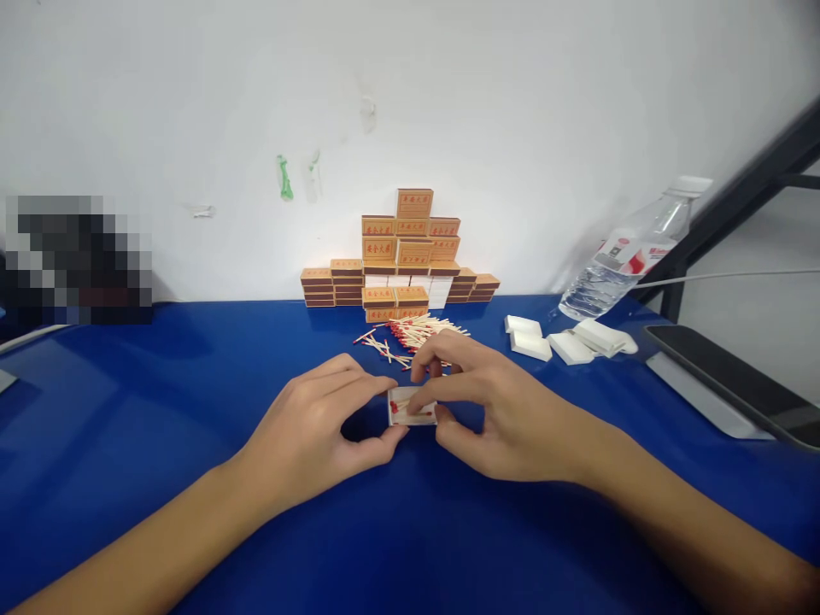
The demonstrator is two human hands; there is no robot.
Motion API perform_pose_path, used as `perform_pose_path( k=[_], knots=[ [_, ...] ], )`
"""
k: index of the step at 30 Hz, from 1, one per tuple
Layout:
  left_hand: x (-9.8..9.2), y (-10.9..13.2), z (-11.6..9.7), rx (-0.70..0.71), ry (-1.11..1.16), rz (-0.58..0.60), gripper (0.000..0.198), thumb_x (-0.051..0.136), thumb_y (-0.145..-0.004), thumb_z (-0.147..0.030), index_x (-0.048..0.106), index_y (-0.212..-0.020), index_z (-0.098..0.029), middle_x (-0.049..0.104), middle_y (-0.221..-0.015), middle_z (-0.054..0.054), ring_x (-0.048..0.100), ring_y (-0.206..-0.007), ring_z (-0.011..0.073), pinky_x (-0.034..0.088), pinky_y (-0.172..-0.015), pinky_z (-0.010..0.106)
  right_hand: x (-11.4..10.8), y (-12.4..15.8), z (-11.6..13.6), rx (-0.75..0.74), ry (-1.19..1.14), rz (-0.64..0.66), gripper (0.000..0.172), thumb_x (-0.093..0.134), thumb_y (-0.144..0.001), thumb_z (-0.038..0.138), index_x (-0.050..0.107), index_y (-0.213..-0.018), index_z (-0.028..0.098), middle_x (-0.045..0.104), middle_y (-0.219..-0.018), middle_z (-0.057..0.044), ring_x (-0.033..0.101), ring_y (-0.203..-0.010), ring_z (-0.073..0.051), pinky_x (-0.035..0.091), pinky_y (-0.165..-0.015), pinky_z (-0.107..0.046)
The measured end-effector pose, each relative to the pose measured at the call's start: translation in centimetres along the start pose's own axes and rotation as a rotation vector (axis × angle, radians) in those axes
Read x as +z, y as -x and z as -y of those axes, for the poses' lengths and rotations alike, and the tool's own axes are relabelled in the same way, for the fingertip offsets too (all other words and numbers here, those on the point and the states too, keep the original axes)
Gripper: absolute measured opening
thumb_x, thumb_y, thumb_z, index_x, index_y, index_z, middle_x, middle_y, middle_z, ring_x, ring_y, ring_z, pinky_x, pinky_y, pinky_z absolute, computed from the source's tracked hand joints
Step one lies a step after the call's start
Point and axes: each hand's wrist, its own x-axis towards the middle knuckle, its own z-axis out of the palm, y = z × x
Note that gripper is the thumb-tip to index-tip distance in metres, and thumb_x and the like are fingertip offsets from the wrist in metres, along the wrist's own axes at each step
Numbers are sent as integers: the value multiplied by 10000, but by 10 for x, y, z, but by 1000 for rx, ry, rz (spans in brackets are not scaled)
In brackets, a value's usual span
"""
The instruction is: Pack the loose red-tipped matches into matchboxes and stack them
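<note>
A small white matchbox tray (410, 412) with a few red-tipped matches in it rests on the blue table (160, 427). My left hand (313, 431) pinches its left end between thumb and fingers. My right hand (493, 410) grips the right side, fingers curled over the top and touching the matches inside. Just behind the hands lies a loose pile of matches (416, 335).
Stacked orange matchboxes (401, 256) stand against the white wall. Several empty white trays (564, 340) lie at the right beside a tilted water bottle (631, 256). A dark phone (736, 380) lies on a grey slab at the far right, below a black metal frame.
</note>
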Motion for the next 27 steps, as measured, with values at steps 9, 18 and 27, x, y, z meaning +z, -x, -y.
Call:
perform_pose_path(
  k=[9, 18, 27],
  knots=[
    [-2, -1, 1, 44, -42, 20, 258, 729, -915, -225, 694, -1167, -184, 765, -870, 45, 674, -773, 193, 594, -713, 345, 1, 0, 2, 38, 1, 13, 265, 643, -798, 47, 722, -987, 214, 587, -1025, -72, 588, -900, -208, 530, -812, -384],
    [-3, -1, 2, 76, -72, 29, 255, 750, -921, -223, 674, -1154, -153, 734, -841, 46, 649, -772, 197, 587, -708, 352, 0, 2, -1, 91, 13, 99, 99, 703, -901, 171, 680, -986, 217, 557, -1111, -78, 588, -998, -217, 535, -908, -401],
    [-4, -1, 2, 87, -83, 49, 216, 724, -934, -220, 683, -1132, -144, 737, -854, 55, 667, -787, 206, 595, -722, 362, 3, 4, -4, 127, 24, 130, 81, 708, -953, 202, 674, -1024, 224, 580, -1145, -84, 595, -1032, -230, 538, -924, -419]
  ],
)
